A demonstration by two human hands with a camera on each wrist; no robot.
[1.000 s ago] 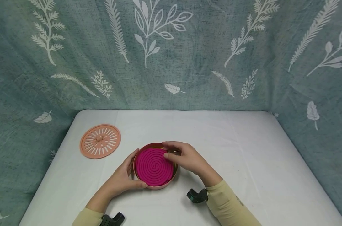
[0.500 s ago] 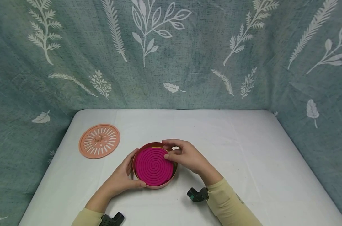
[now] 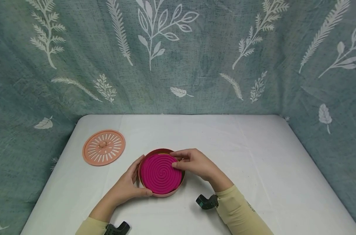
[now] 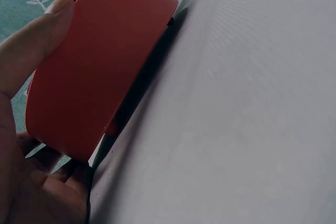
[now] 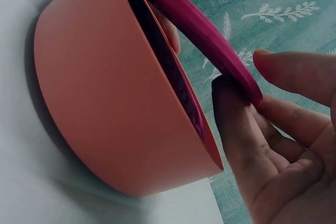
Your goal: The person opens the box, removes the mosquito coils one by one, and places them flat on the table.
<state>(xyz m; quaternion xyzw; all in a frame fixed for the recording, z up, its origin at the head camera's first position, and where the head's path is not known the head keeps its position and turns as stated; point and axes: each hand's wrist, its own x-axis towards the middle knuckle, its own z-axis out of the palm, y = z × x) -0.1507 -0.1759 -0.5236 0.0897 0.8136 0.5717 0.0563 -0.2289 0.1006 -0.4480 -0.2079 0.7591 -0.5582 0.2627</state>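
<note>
Magenta coil (image 3: 161, 174) — pinched at one edge by the right-hand grip (image 3: 197, 164) — slants up out of the round box (image 5: 115, 93), whose wall the left-hand grip (image 3: 126, 186) holds. Beyond, a slotted orange lid (image 3: 103, 145) lies on the white worktop (image 3: 248, 182).

The spiral disc (image 3: 161, 174) is vivid magenta, its face patterned as one tight coil winding out from the centre. The round box (image 5: 121, 93) is plain salmon-orange outside in the right wrist view, redder in the left wrist view, with a dark red inner wall from above. The lid (image 3: 104, 148) is peach-orange, with a sunburst of narrow slots showing white. The surface (image 3: 269, 163) is plain white; the cloth (image 3: 210, 81) is mottled teal, printed with white leaves and sprigs. The sleeves (image 3: 239, 212) are pale yellow-green, the wrist cameras (image 3: 205, 202) black.
</note>
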